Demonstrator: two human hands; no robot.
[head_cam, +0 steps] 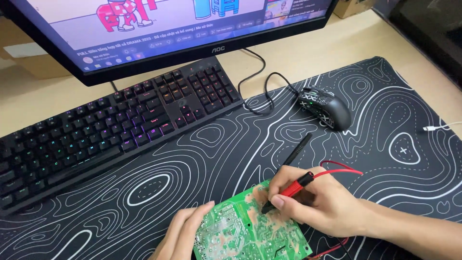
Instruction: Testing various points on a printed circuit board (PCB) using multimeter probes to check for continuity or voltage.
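A green circuit board (245, 231) lies solder side up on the black desk mat (144, 192) near the front edge. My left hand (180, 236) holds the board's left edge, thumb along its side. My right hand (317, 200) grips a red test probe (294, 188) and a black test probe (297, 150) like pens. The red probe's dark tip touches the board near its upper right corner. The black probe's tip is hidden behind my fingers. A thin red wire (339, 168) runs from the red probe over my hand.
A black backlit keyboard (110, 125) lies at the left, under a monitor (168, 33) showing a video page. A black patterned mouse (325, 107) with its cable sits behind my right hand. A white cable (442, 127) lies at the right edge.
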